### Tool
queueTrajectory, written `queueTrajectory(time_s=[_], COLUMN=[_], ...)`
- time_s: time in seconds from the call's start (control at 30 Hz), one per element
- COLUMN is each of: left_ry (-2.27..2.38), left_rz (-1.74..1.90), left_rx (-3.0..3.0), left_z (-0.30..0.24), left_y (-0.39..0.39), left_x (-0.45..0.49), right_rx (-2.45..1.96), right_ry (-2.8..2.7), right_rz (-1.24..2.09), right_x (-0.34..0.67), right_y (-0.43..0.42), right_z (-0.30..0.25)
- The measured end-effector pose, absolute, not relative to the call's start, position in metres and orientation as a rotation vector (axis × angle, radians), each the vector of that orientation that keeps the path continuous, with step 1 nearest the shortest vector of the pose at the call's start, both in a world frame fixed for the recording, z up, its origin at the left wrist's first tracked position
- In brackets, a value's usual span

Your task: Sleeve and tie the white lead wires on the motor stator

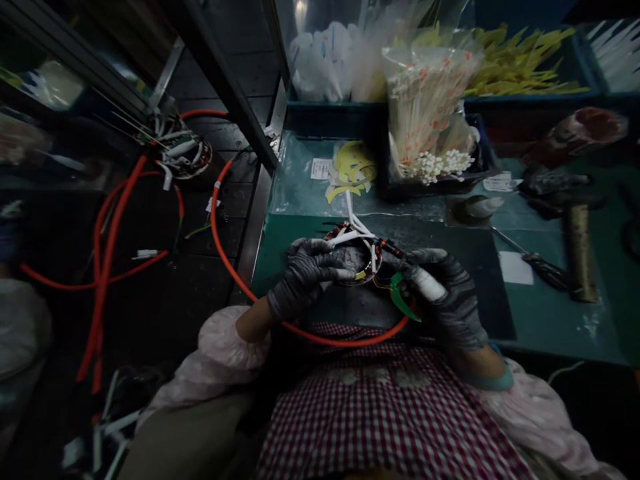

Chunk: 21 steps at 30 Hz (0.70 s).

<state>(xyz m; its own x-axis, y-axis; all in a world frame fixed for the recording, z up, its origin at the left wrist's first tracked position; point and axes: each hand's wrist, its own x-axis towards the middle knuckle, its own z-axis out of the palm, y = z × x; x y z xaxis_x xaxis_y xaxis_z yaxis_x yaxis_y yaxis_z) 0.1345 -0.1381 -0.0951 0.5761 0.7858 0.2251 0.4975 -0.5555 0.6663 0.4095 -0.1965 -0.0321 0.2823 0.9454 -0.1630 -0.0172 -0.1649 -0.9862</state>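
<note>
The stator [356, 257] lies flat on the counter [550, 313] close to the person's body, where both gloved hands can reach it from either side. The left hand [305, 273] curls over its left rim with fingers pressed down, steadying it. The right hand [443, 290] is closed around a white-tipped tool [429, 283] with a green part [400, 297], at the stator's right edge. White leads [356, 227] rise from the winding, away from the hands. An orange cable [225, 260] loops off the counter's edge and back under the wrists. The scene is dim: the winding's detail, the tool's working end and the green part's shape are hard to make out.
</note>
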Motion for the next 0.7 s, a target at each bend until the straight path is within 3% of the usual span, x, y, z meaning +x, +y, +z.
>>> queueTrajectory(time_s=[0.3,0.53,0.7], left_ry=[1.087,0.991,1.081], left_rz=[0.581,0.976,0.991], left_rx=[2.532,2.425,2.320], left_z=[-0.069,-0.042,-0.027], left_y=[-0.165,-0.152,-0.146], left_x=[0.142,0.165,0.194], right_rx=[-1.483,-1.442,-1.429], right_ry=[-1.013,-1.088,-1.109], right_rz=[0.983,1.032,0.879], right_x=[0.408,0.407,0.405], right_y=[-0.199,-0.191,-0.187], right_z=[-0.038,-0.028,-0.029])
